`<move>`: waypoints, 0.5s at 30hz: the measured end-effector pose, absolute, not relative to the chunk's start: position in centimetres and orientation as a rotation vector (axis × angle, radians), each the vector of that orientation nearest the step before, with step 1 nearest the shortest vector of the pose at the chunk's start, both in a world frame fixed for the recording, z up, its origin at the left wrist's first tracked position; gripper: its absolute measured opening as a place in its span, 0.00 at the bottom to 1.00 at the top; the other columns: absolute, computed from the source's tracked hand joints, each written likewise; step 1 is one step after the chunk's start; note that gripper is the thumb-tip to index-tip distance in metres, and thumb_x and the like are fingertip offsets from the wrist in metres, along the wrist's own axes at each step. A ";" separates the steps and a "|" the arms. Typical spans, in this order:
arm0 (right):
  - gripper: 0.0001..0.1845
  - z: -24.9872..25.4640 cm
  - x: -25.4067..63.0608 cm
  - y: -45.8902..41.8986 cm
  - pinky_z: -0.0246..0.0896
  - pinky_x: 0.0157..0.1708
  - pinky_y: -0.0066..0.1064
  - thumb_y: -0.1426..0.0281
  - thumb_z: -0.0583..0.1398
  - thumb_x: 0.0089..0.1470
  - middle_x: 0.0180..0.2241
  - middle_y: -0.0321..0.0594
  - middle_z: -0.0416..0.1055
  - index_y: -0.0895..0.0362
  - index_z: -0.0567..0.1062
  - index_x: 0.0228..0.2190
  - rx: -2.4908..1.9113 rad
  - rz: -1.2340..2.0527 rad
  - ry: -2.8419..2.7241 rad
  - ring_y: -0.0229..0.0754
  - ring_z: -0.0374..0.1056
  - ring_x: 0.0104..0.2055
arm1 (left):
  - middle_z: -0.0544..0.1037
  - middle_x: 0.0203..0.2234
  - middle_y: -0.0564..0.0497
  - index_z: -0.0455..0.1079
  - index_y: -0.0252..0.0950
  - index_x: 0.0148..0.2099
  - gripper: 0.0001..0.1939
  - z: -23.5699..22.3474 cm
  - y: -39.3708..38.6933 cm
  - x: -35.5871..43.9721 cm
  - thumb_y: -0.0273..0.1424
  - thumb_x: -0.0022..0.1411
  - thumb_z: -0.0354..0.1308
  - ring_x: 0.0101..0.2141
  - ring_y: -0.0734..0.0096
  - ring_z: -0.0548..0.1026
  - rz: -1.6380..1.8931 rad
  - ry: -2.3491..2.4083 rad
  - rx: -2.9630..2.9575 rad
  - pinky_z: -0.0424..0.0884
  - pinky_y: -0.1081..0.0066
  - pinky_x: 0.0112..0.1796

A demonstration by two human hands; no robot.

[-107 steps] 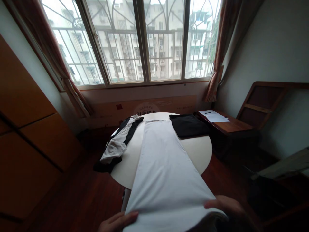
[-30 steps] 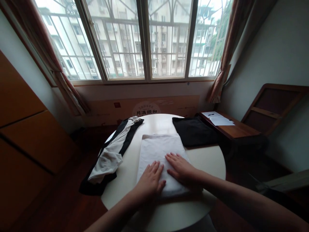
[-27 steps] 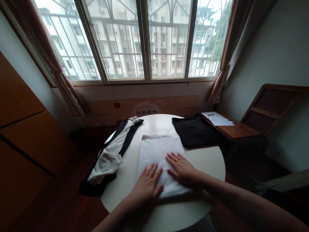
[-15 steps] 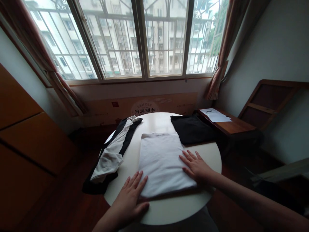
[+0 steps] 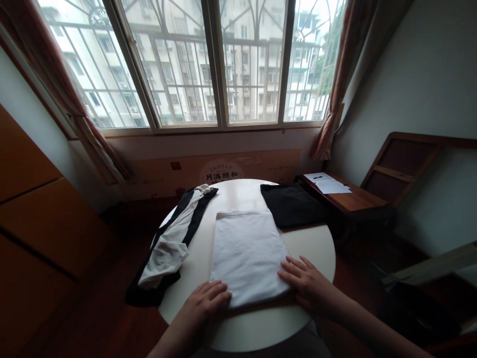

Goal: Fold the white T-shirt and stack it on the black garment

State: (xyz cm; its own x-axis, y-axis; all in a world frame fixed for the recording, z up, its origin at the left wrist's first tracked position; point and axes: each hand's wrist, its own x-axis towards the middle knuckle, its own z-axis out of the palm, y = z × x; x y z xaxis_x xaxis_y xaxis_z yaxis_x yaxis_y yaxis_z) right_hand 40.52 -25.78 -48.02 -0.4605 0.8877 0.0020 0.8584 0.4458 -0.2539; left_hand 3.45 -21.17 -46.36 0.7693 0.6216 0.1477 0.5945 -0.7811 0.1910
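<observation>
A folded white garment (image 5: 248, 253) lies flat in the middle of a round white table (image 5: 313, 243). My left hand (image 5: 204, 304) rests at its near left corner, fingers curled onto the cloth's edge. At the near right corner my right hand (image 5: 306, 282) lies flat with fingers spread, fingertips touching the cloth. Neither hand lifts the garment.
A black-and-white garment (image 5: 175, 238) hangs over the table's left edge. A folded black garment (image 5: 290, 205) lies at the back right. A wooden side table (image 5: 357, 201) with papers (image 5: 328, 184) stands to the right. A window (image 5: 216, 64) and a wooden cabinet (image 5: 44, 214) bound the room.
The long white cloth became a folded rectangle on the table. Both hands slid from its middle outward and back to the near corners; the left hand's fingers have curled.
</observation>
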 end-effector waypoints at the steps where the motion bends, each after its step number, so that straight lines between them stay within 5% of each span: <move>1: 0.43 -48.2 40.5 -25.7 0.44 0.66 0.61 0.79 0.57 0.41 0.67 0.49 0.59 0.53 0.69 0.62 -1.536 0.302 -2.546 0.62 0.50 0.70 | 0.78 0.55 0.52 0.74 0.49 0.56 0.28 -46.4 -21.0 3.4 0.17 0.61 0.50 0.56 0.57 0.75 0.294 0.988 2.810 0.69 0.55 0.58; 8: 0.22 -49.3 41.1 -25.2 0.56 0.61 0.55 0.78 0.57 0.44 0.57 0.47 0.72 0.54 0.78 0.42 -1.426 0.326 -2.253 0.59 0.63 0.63 | 0.77 0.55 0.46 0.78 0.43 0.49 0.22 -46.3 -20.4 2.6 0.19 0.54 0.55 0.56 0.55 0.73 0.437 1.049 2.518 0.70 0.58 0.56; 15: 0.08 -48.9 41.2 -23.1 0.64 0.57 0.50 0.66 0.59 0.54 0.58 0.52 0.70 0.55 0.76 0.35 -1.250 0.840 -1.647 0.58 0.66 0.61 | 0.78 0.52 0.41 0.76 0.38 0.46 0.12 -46.0 -19.1 3.4 0.29 0.61 0.55 0.54 0.53 0.74 0.799 0.961 1.990 0.73 0.61 0.52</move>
State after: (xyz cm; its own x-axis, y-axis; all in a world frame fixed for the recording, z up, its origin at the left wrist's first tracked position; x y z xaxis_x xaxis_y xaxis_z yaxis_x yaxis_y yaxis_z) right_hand 41.18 -23.06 -48.85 -0.1072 0.9642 0.2424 0.3704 0.2650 -0.8903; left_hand 3.39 -19.14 -46.02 0.5187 0.8315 0.1991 0.3478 -0.4179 0.8393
